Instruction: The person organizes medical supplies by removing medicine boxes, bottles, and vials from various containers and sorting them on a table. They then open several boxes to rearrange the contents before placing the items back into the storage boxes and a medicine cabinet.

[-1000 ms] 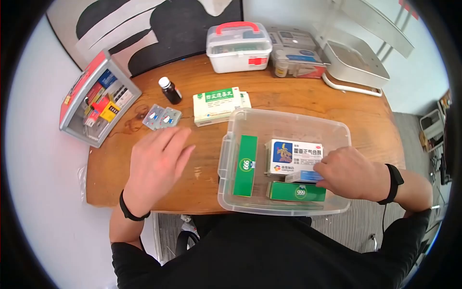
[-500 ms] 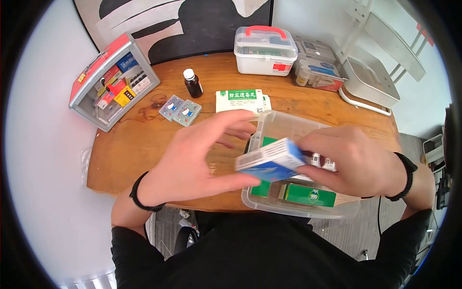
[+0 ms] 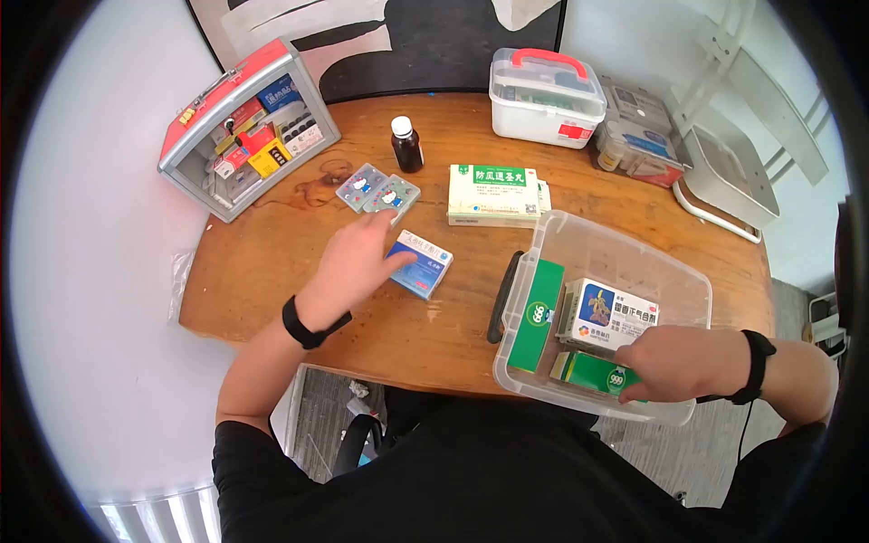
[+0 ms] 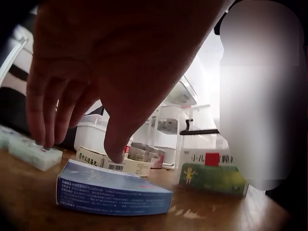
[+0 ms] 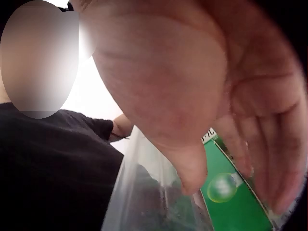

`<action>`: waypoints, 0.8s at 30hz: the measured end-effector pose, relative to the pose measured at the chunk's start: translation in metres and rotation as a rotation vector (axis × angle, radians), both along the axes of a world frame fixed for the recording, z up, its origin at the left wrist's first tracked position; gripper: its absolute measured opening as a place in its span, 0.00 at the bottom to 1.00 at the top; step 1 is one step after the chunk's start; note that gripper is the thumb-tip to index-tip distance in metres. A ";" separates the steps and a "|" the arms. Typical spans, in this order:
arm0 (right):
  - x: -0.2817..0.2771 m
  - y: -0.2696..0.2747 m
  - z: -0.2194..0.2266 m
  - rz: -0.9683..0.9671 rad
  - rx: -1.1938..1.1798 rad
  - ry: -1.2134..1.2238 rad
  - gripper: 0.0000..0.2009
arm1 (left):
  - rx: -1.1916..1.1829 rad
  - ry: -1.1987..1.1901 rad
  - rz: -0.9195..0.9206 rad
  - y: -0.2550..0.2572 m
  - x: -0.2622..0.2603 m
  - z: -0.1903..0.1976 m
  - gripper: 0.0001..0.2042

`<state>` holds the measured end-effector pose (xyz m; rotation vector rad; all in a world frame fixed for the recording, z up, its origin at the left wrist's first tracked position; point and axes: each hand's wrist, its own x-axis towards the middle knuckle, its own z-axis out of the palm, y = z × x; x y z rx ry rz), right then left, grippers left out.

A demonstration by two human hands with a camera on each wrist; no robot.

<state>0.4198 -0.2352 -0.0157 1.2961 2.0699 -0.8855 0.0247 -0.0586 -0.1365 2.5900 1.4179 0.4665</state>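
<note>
On the table lies a blue-and-white medicine box [image 3: 421, 264], lying flat. My left hand [image 3: 356, 258] hovers just over its left side, fingers extended and thumb apart, as the left wrist view also shows beside the blue box [image 4: 110, 190]. Inside the clear plastic bin [image 3: 625, 237], my right hand [image 3: 674, 362] reaches down at the right end of a green 999 box [image 3: 593, 372]. In the right wrist view, thumb and fingers stand apart around the green box [image 5: 231, 202]. A white medicine box [image 3: 611, 317] and another green box [image 3: 536, 317] lie beside it.
Behind my left hand are two pill cases [image 3: 391, 197] and a brown bottle [image 3: 408, 149]. A cream-and-green medicine box [image 3: 491, 195] lies near the bin. A red-topped case [image 3: 244, 136], a red-handled box [image 3: 548, 100] and a grey clear container [image 3: 638, 136] stand toward the back.
The blue-and-white box was lifted from the bin by my right hand, brought toward my left hand, and now lies on the table. My right hand has gone back into the bin.
</note>
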 end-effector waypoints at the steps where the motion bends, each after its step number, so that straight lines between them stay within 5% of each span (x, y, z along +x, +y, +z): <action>1: -0.004 0.002 -0.001 0.028 -0.053 -0.049 0.24 | 0.150 0.005 -0.035 -0.008 0.004 0.002 0.28; 5: -0.004 0.010 -0.006 0.096 -0.128 -0.123 0.24 | 0.233 -0.005 -0.302 -0.024 0.010 0.018 0.29; 9: 0.004 0.014 -0.026 0.230 -0.079 0.059 0.19 | 0.148 0.036 -0.298 -0.036 0.011 0.005 0.27; 12: 0.001 0.010 -0.028 0.143 0.021 0.114 0.13 | 0.163 0.006 -0.296 -0.042 0.013 0.009 0.26; 18: 0.001 0.011 -0.028 0.105 0.099 0.051 0.20 | 0.183 0.007 -0.311 -0.063 0.012 0.015 0.27; 24: 0.006 0.025 0.057 0.108 0.343 0.085 0.18 | 0.168 -0.040 -0.271 -0.090 0.004 0.017 0.26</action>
